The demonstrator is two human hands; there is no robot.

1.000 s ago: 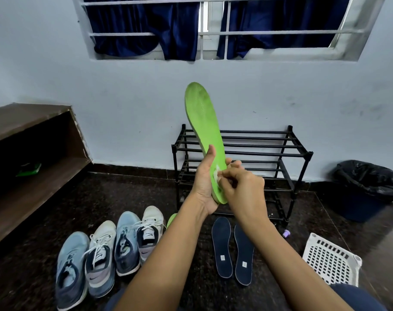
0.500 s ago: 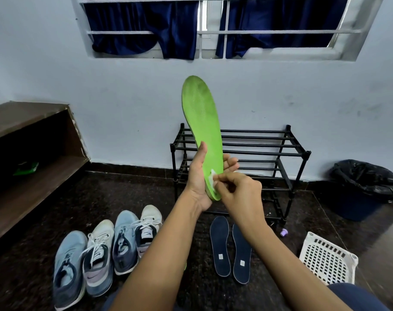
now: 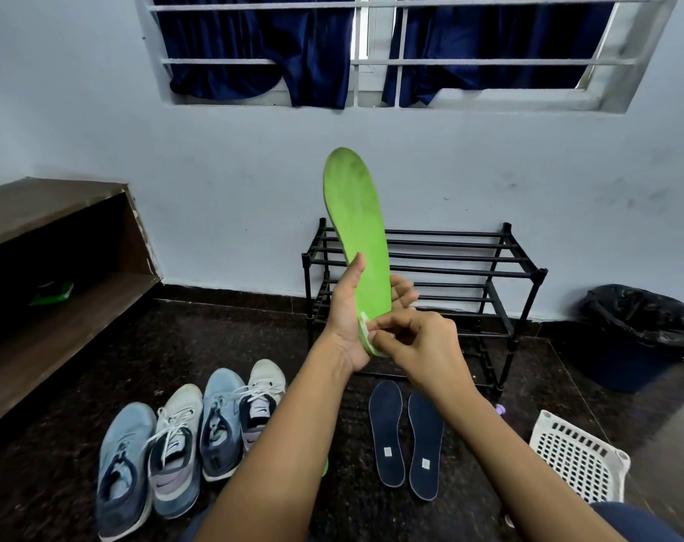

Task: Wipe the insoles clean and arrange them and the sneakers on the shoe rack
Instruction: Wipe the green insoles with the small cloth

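Left grip [image 3: 346,320] clasping the green insole [image 3: 356,213] upright, I'd drag the white wipe [image 3: 365,325] pinched in my right grip [image 3: 420,344] firmly toward twelve o'clock.

Both bare forearms reach forward and meet in the middle. The left hand [image 3: 346,318] stands upright, thumb and fingers curled round the green insole [image 3: 356,213]. The right hand [image 3: 418,342], knuckles up, pinches a small white piece [image 3: 365,321] with curled fingers.

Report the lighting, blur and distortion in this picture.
Head view: soft, even light, brightest at the window gap; the wide-angle lens skews the wooden shelf; green insole sharp; sneakers near the lower edge slightly smeared.
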